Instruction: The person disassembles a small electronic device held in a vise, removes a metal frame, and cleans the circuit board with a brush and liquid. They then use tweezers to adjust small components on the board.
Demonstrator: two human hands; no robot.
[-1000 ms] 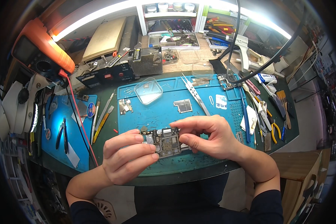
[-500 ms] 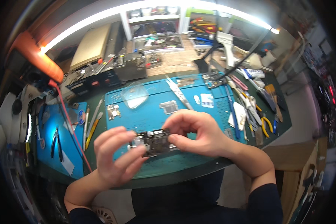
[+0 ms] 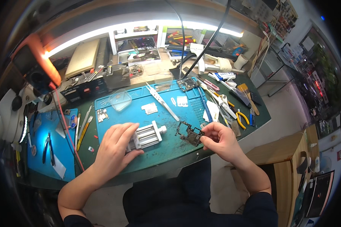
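Note:
A dark, irregular phone circuit board (image 3: 191, 136) with a cut-out in it is pinched between the thumb and fingers of my right hand (image 3: 221, 142), lifted above the front of the blue mat. On the mat to its left lies a small silver screw clamp (image 3: 147, 136) with metal rods and a round knob at its right end. My left hand (image 3: 115, 149) grips the clamp's left end, fingers over the far side and thumb at the near side. Nothing sits between the clamp's jaws. Beyond them rest white tweezers (image 3: 162, 101) and a small silvery plate (image 3: 149, 108).
The blue work mat (image 3: 136, 97) also carries a clear plastic dish (image 3: 120, 100) and another circuit board (image 3: 187, 84). To the right are yellow-handled pliers (image 3: 242, 119), brushes and other tools. Dark pliers (image 3: 48, 149) lie on the left mat, beside a red cable (image 3: 70, 134).
The dark board was at the clamp between both hands; now my right hand holds it away to the right. My left hand has closed onto the clamp. The view has shifted rightward.

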